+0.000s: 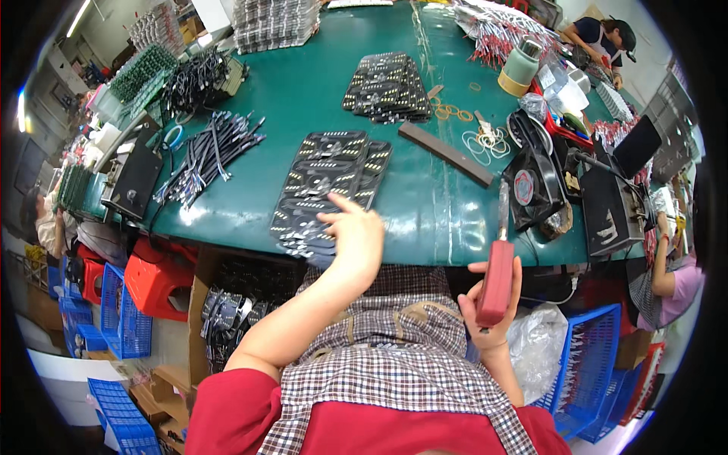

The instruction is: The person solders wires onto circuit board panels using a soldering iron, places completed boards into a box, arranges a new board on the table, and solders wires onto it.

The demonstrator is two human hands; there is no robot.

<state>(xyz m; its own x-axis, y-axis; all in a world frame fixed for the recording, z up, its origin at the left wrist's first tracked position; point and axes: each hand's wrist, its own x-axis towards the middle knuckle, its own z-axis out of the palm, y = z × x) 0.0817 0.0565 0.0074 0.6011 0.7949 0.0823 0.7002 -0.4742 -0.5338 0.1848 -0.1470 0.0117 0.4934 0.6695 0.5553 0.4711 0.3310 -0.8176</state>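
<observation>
My left hand (358,236) rests with its fingers apart on a stack of black circuit board panels (322,171) dotted with rows of small pale parts. The stack lies near the table's front edge, its sheets slightly fanned to the right. My right hand (491,307) is closed around the red handle of a soldering iron (497,280). Its metal barrel points up and away, over the front edge of the table. Farther back sits a second stack of similar black panels (385,85). Left of the near stack lies a bundle of dark cables (212,155) with stripped ends.
On the green table (413,205) lie a dark bar (446,154), rubber bands (453,114) and a coil of white cord (485,142). A black fan (535,178) and black box (609,208) stand right; another black box (134,173) stands left. Two co-workers sit at the right.
</observation>
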